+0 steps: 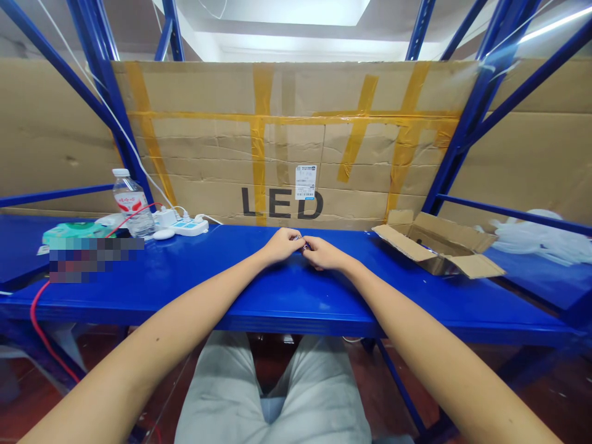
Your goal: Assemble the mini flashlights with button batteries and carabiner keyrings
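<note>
Both arms reach out over a blue metal shelf (287, 296). My left hand (281, 244) and my right hand (324, 253) meet at the middle of the shelf, fingers curled and pinched together. Between the fingertips sits a tiny shiny part (303, 245), too small to name. Both hands rest on or just above the shelf surface.
An open cardboard box (439, 250) lies to the right, with white plastic bags (541, 237) beyond it. At the left stand a water bottle (132, 203), a white power strip (185, 225), a green packet (76, 233) and a red cable (39, 327). Taped cardboard marked LED (282, 203) backs the shelf.
</note>
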`<state>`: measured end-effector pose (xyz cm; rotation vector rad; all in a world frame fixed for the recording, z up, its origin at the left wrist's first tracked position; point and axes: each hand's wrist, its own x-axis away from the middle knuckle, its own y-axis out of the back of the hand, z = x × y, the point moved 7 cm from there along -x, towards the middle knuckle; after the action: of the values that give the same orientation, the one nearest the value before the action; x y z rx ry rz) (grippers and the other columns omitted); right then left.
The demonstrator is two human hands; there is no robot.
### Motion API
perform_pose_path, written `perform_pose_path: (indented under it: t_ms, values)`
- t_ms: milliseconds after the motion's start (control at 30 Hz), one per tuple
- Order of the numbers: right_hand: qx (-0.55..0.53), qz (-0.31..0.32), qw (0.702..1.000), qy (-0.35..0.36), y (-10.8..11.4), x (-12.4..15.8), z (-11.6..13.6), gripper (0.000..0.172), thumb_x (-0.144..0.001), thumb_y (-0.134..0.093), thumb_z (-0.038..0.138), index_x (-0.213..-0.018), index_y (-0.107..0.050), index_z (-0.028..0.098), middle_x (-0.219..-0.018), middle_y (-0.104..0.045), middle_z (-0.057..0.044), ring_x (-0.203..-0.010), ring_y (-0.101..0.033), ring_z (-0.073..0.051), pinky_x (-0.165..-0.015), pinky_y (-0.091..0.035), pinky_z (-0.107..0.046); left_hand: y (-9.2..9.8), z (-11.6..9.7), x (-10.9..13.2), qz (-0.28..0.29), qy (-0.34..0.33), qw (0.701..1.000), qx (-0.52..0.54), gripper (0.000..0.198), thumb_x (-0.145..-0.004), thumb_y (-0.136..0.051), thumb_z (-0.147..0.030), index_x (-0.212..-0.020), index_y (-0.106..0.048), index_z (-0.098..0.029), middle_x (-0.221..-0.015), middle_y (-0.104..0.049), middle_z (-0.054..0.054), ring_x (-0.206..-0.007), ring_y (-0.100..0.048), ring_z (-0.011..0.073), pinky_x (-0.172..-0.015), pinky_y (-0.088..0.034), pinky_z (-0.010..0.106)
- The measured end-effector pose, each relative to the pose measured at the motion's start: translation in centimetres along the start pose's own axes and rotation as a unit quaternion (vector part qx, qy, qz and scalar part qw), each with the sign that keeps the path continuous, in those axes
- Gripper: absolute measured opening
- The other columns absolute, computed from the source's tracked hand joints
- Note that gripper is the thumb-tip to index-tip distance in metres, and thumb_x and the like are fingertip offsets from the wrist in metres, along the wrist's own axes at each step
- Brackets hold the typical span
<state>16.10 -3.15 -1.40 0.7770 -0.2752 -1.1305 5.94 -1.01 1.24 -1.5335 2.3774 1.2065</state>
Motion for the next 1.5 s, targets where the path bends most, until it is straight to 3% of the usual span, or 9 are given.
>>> perform_pose_path:
  t_ms: [267, 500, 667, 767, 867, 1033, 1167, 1400, 1500]
  values:
    - [0.113, -0.060, 0.990, 0.056, 0.9, -0.1, 1.1, 0.014, -0.085, -0.044, 0.011, -0.088, -0.057, 0.015, -0.077, -0.063, -0.004, -0.070, -0.057, -0.014, -0.067, -0.044, -0.024, 0.3, -0.4, 0.0, -0.014, -0.010, 1.000, -0.008, 0.024, -0.075, -0.053, -0.030, -0.059, -0.059, -0.014, -0.054, -0.052, -0.002, -0.056, -0.043, 0.0106, -0.056, -0.030, 0.024]
    - [0.095, -0.090, 0.991, 0.040, 0.9, -0.1, 0.9, 0.015, -0.090, -0.042, 0.018, -0.086, -0.057, 0.016, -0.073, -0.062, -0.003, -0.073, -0.058, -0.016, -0.068, -0.043, -0.025, 0.2, -0.2, -0.2, -0.008, -0.009, 1.000, 0.010, 0.024, -0.075, -0.055, -0.032, -0.060, -0.058, -0.015, -0.056, -0.051, -0.002, -0.059, -0.044, 0.0110, -0.058, -0.032, 0.025]
    - [0.081, -0.123, 0.989, 0.024, 1.2, -0.4, 0.3, 0.011, -0.088, -0.042, 0.015, -0.085, -0.052, 0.018, -0.077, -0.062, -0.003, -0.074, -0.057, -0.016, -0.067, -0.042, -0.025, -0.1, 0.8, -0.1, 0.006, 0.093, 0.989, 0.115, 0.017, -0.079, -0.052, -0.033, -0.079, -0.057, -0.016, -0.056, -0.051, -0.004, -0.048, -0.040, 0.0100, -0.050, -0.030, 0.024]
    - [0.071, -0.149, 0.986, 0.015, 1.7, -0.6, -0.1, 0.010, -0.085, -0.041, 0.012, -0.084, -0.050, 0.018, -0.080, -0.063, -0.003, -0.078, -0.057, -0.016, -0.069, -0.041, -0.025, -0.3, 1.0, 0.1, 0.012, 0.155, 0.974, 0.165, 0.019, -0.079, -0.043, -0.021, -0.096, -0.051, -0.019, -0.051, -0.047, -0.007, -0.040, -0.034, 0.0100, -0.046, -0.025, 0.023]
    - [0.074, -0.166, 0.983, 0.015, 2.0, -0.7, -0.1, 0.010, -0.084, -0.042, 0.011, -0.084, -0.048, 0.019, -0.085, -0.064, -0.005, -0.081, -0.057, -0.017, -0.072, -0.041, -0.026, -0.5, 0.5, 0.2, 0.031, 0.132, 0.977, 0.164, 0.031, -0.074, -0.044, -0.012, -0.104, -0.046, -0.019, -0.050, -0.049, -0.007, -0.042, -0.038, 0.0103, -0.049, -0.028, 0.023]
    - [0.089, -0.153, 0.984, 0.026, 1.7, -0.6, 0.3, 0.008, -0.087, -0.042, 0.012, -0.087, -0.046, 0.019, -0.090, -0.066, -0.008, -0.085, -0.060, -0.019, -0.074, -0.041, -0.027, -0.9, 0.3, 0.3, 0.043, 0.053, 0.989, 0.130, 0.031, -0.079, -0.048, -0.015, -0.109, -0.043, -0.018, -0.056, -0.052, -0.007, -0.054, -0.047, 0.0114, -0.058, -0.034, 0.024]
    - [0.110, -0.146, 0.983, 0.027, 1.5, -0.5, 0.6, 0.007, -0.090, -0.042, 0.013, -0.088, -0.045, 0.019, -0.092, -0.067, -0.011, -0.086, -0.060, -0.020, -0.072, -0.040, -0.027, -1.0, 0.6, 0.2, 0.035, 0.033, 0.994, 0.102, 0.037, -0.080, -0.050, -0.014, -0.115, -0.042, -0.017, -0.059, -0.052, -0.008, -0.056, -0.048, 0.0106, -0.059, -0.035, 0.023]
    - [0.137, -0.155, 0.978, -0.010, 1.6, -0.8, -0.2, 0.009, -0.090, -0.044, 0.018, -0.082, -0.042, 0.020, -0.087, -0.064, -0.008, -0.076, -0.057, -0.018, -0.063, -0.035, -0.026, 0.0, 1.2, -0.1, -0.040, 0.016, 0.996, 0.072, 0.035, -0.084, -0.054, -0.019, -0.117, -0.045, -0.017, -0.062, -0.055, -0.006, -0.062, -0.055, 0.0120, -0.064, -0.041, 0.025]
    - [0.154, -0.140, 0.978, -0.010, 1.7, -0.9, -0.6, 0.009, -0.090, -0.045, 0.019, -0.081, -0.043, 0.020, -0.086, -0.064, -0.008, -0.076, -0.057, -0.018, -0.062, -0.034, -0.025, 0.7, 1.2, -0.3, -0.055, 0.006, 0.998, 0.042, 0.025, -0.081, -0.060, -0.023, -0.105, -0.055, -0.017, -0.069, -0.062, -0.002, -0.070, -0.059, 0.0137, -0.068, -0.044, 0.026]
